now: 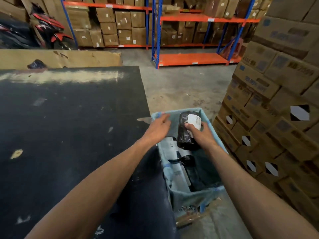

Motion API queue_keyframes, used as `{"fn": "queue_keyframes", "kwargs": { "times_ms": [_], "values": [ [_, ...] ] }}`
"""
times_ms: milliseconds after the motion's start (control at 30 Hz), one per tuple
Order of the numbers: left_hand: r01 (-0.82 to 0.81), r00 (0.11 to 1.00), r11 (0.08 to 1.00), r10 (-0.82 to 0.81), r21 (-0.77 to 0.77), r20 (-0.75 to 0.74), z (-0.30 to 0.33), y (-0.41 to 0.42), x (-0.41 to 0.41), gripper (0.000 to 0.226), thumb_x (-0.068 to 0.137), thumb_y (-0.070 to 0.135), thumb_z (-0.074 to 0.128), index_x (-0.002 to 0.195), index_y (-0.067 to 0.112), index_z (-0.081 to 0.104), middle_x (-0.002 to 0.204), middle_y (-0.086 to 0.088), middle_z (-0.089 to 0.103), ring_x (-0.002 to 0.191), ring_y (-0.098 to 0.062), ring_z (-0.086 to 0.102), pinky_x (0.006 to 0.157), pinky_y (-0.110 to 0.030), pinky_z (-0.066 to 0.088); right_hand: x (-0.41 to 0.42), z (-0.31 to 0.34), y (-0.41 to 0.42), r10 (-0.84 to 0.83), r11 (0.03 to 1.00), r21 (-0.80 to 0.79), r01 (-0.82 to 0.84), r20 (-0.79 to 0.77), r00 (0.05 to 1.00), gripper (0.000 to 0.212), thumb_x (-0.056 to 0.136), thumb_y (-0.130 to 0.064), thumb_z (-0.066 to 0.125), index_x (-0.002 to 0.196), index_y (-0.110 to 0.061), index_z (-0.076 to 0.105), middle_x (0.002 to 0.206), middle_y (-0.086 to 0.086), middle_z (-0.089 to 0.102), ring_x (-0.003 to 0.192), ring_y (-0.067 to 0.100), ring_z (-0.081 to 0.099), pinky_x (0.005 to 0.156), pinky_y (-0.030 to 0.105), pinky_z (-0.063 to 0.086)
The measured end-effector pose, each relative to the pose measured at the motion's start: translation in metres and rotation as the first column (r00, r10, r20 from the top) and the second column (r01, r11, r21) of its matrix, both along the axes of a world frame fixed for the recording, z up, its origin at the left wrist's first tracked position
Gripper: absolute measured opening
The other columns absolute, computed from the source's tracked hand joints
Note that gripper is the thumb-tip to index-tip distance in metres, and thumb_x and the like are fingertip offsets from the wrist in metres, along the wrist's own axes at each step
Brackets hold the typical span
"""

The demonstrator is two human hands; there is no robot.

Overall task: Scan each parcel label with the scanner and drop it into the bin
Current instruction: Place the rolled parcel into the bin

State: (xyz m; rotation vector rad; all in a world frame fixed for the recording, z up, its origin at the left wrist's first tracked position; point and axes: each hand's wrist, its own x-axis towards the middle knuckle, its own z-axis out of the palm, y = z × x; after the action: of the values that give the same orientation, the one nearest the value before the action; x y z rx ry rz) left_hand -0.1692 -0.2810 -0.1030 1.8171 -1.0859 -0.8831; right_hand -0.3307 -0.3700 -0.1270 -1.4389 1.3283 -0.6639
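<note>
My right hand (199,133) grips a black plastic-wrapped parcel (185,133) with a white label (194,120), holding it over the open blue bin (215,190). Inside the bin lie other parcels, one white (179,176) and one black (189,161). My left hand (159,125) hovers with loose fingers at the bin's far left corner, touching nothing that I can make out. No scanner is in view.
A large black table (69,126) fills the left side, with one dark parcel (37,64) at its far edge against a cardboard sheet. Stacked cartons (276,100) rise close on the right. Orange and blue racks (189,19) stand beyond the concrete floor.
</note>
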Motion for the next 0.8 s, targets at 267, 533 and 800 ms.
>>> {"fn": "queue_keyframes", "kwargs": {
  "times_ms": [267,533,800],
  "values": [
    [-0.171,0.801,0.955,-0.007,0.241,0.598,-0.106,-0.023,-0.005,0.076,0.105,0.053,0.02,0.16,0.006,-0.007,0.166,-0.019,-0.012,0.154,-0.031,-0.013,0.124,-0.043,-0.011,-0.045,-0.131,-0.049,0.291,0.952,0.248,-0.177,-0.574,0.765,0.091,0.097,-0.052,0.067,0.162,-0.004,0.025,0.16,0.026,0.039,0.144,0.042,0.044,0.113,0.042,0.041],
    [-0.19,0.766,0.962,0.019,0.198,0.643,-0.118,-0.025,0.002,0.068,0.108,0.041,0.021,0.159,0.006,-0.007,0.168,-0.009,-0.008,0.154,-0.02,-0.01,0.124,-0.035,-0.011,-0.037,-0.221,-0.066,0.519,0.844,0.476,-0.245,-0.615,0.593,0.098,0.101,-0.046,0.066,0.164,0.003,0.009,0.165,0.021,0.034,0.148,0.035,0.043,0.117,0.036,0.038],
    [-0.211,0.727,0.965,0.047,0.158,0.685,-0.121,-0.026,0.002,0.066,0.108,0.037,0.026,0.161,0.01,-0.002,0.169,-0.006,-0.004,0.155,-0.016,-0.008,0.125,-0.035,-0.007,-0.027,-0.266,-0.065,0.457,0.862,0.483,-0.157,-0.603,0.654,0.1,0.1,-0.033,0.072,0.165,-0.002,0.001,0.168,0.025,0.02,0.153,0.039,0.032,0.122,0.043,0.031]
  ]
}}
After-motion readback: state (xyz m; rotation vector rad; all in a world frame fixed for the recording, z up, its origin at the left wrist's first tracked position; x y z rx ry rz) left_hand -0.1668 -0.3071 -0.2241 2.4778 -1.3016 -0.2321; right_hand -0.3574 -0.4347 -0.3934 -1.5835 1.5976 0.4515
